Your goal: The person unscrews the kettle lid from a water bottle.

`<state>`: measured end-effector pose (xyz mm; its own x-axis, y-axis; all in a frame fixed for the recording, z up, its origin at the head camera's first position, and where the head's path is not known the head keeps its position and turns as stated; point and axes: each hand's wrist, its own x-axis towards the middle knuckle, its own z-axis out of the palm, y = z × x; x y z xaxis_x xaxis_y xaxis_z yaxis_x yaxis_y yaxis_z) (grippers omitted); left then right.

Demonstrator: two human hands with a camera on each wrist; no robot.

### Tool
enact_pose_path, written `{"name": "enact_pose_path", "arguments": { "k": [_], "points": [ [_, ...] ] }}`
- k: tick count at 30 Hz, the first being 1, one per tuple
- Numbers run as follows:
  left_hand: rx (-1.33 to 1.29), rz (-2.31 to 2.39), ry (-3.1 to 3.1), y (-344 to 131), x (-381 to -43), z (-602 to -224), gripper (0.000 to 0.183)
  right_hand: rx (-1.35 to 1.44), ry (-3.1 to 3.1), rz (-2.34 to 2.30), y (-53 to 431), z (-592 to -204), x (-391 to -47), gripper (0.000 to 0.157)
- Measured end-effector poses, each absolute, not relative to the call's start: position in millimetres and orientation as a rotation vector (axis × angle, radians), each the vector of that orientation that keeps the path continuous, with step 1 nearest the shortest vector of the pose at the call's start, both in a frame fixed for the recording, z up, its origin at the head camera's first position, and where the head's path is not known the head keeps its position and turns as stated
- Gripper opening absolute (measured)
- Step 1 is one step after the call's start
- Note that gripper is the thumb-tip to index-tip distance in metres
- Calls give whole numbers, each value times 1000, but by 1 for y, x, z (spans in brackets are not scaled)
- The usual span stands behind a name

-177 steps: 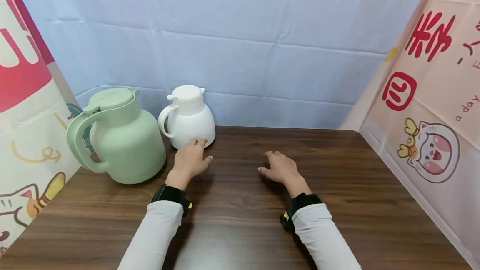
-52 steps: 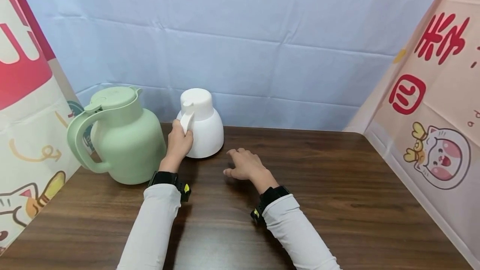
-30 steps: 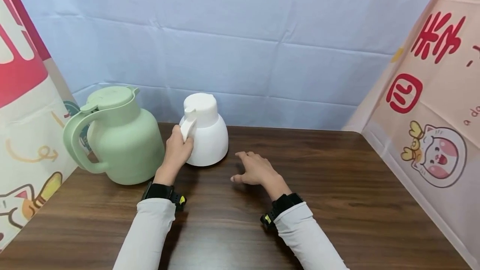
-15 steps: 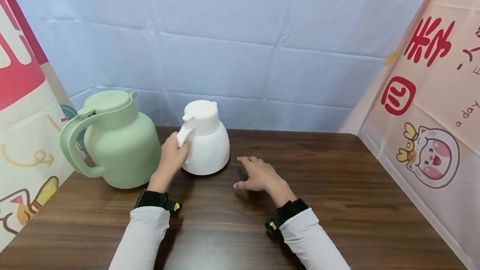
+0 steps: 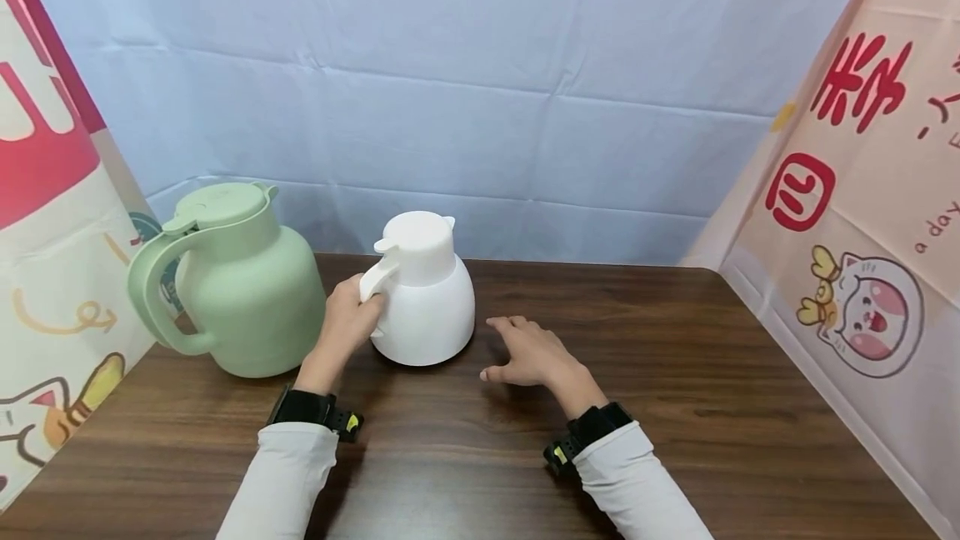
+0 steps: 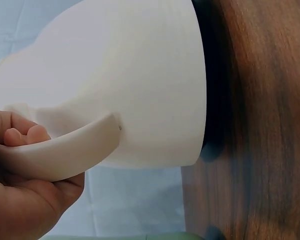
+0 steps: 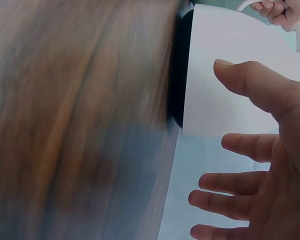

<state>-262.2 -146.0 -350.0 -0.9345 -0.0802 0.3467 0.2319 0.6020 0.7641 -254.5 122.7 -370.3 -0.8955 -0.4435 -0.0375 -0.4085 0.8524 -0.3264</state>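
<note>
A: Where do we locate the smooth white jug with a round body and flat lid (image 5: 423, 315)?

B: We find it upright toward the far side of the dark brown wood-grain tabletop (image 5: 712, 373), to the right of a larger pale green lidded jug (image 5: 255, 298) and apart from it. Its black base (image 7: 182, 75) shows in the right wrist view; we cannot tell whether it bears fully on the surface.

A: How do we describe the left hand (image 5: 347, 319)?

B: Its grip is narrow, holding the curved white handle (image 6: 65, 152); in the left wrist view we note digits on both sides of the loop.

A: And the right hand (image 5: 536, 357)?

B: Its grip is wide: we see the thumb and fingers extended and spread, just beside the white jug, on the side opposite the handle, and apart from it.

A: What do we observe around them?

B: We note a creased pale blue cloth (image 5: 450, 90) behind, and a pale pink printed sheet with red characters (image 5: 847, 182) at the right. Each forearm bears a white sleeve (image 5: 277, 473) and a black wrist strap (image 5: 303, 408).
</note>
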Motion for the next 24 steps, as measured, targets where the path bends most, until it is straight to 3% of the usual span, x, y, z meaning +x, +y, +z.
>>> {"name": "enact_pose_path", "arguments": {
  "k": [24],
  "points": [
    [-243, -1320, -2462, -137, -255, -352, 24, -657, 2973, -419, 146, -362, -250, 78]
  ]
}}
